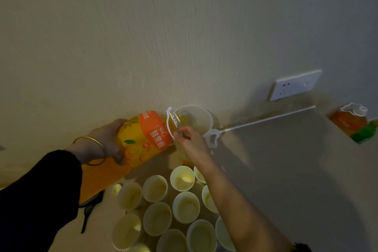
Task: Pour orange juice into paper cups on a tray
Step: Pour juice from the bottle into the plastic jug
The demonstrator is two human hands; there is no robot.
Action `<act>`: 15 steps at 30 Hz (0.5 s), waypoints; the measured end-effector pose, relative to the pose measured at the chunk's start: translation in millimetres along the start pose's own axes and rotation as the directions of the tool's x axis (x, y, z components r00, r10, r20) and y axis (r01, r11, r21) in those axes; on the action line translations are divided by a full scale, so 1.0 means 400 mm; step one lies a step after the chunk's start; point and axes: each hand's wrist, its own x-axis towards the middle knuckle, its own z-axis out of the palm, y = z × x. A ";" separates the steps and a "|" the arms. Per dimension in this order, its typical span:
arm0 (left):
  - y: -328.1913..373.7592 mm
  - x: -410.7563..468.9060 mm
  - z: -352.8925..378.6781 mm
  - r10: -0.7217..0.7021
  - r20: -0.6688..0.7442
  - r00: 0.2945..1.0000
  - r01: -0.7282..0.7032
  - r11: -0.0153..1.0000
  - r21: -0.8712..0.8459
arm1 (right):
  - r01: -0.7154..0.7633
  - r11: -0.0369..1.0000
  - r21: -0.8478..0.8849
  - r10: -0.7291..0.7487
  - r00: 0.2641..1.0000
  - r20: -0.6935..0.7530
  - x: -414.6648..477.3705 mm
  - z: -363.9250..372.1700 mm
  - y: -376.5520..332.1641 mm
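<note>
On my feed the orange juice bottle (143,139) lies tipped almost flat between both hands, neck to the right. The left hand (108,139) grips its base, fingers curled round the bottom edge, a gold bangle (90,137) on the wrist above a black sleeve. The right hand (190,139) sits just right of the neck and pinches the bottle's white carry loop (169,125) with curled fingers.

The bottle's mouth reaches over the rim of a white cup (196,120) that stands close to the wall (163,37) – just above the right hand in my view. I cannot tell how much is in it.

Below both hands, near the right forearm, a cluster of paper cups (182,178) stands packed close, openings up. Their insides look yellowish in the dim light, and how full they are I can't judge. A small yellow cap (117,188) lies just left of the cluster. An orange flat surface (98,178) shows under the left wrist, partly hidden by the sleeve – whether it is the tray I cannot tell.

Well apart to the right on the tabletop (276,159) stands a second bottle (348,121), and a wall socket (294,86) sits above it to the left.
</note>
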 end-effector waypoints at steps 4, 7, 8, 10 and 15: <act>-0.003 0.004 -0.001 0.001 0.004 1.000 -0.001 1.000 -0.001 | -0.002 1.000 0.003 0.002 1.000 -0.002 0.001 0.001 0.000; -0.007 0.007 0.000 0.009 0.003 1.000 -0.009 1.000 0.004 | 0.003 1.000 -0.006 -0.003 1.000 -0.004 0.000 0.001 0.000; -0.007 0.007 0.000 0.008 0.002 1.000 -0.008 1.000 0.003 | 0.007 1.000 -0.003 -0.007 1.000 -0.004 -0.001 0.000 0.000; -0.006 0.006 0.001 0.002 0.004 1.000 -0.002 1.000 0.000 | 0.009 1.000 -0.003 -0.009 1.000 -0.003 -0.002 -0.001 -0.002; -0.004 0.007 0.000 0.002 0.006 1.000 -0.002 1.000 -0.005 | 0.007 1.000 -0.008 -0.007 1.000 0.002 -0.003 -0.002 -0.004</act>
